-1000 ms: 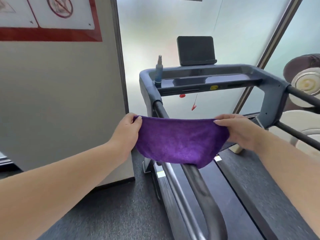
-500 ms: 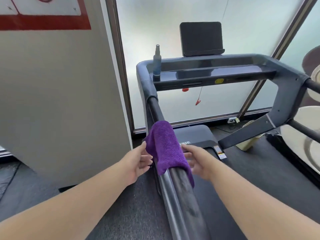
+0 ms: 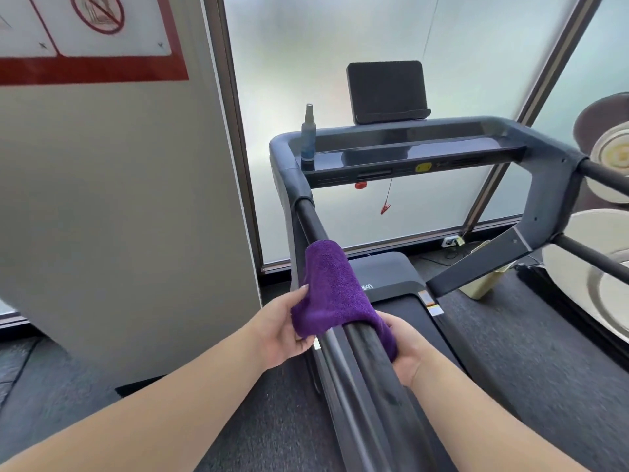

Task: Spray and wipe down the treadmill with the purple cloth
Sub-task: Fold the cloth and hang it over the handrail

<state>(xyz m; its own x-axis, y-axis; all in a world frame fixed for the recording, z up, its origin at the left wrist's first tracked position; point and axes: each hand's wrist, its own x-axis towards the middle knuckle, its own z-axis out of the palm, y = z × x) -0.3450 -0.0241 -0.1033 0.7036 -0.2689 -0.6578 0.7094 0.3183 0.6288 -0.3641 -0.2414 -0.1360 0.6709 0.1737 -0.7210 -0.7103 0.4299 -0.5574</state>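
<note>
The purple cloth (image 3: 335, 287) is soft and floppy, and it lies draped over the treadmill's left handrail (image 3: 371, 376). The left hand (image 3: 282, 330) pinches one hanging side. The right hand (image 3: 403, 349) holds the other side, though its fingers are mostly hidden. Holding both sides snug should let the cloth slide along the smooth rail.

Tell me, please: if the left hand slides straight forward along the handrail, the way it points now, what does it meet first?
Probably the grey corner cover where the handrail joins the console. Left hand grips the purple cloth; the bare rail ahead looks free, though depth is uncertain.
</note>
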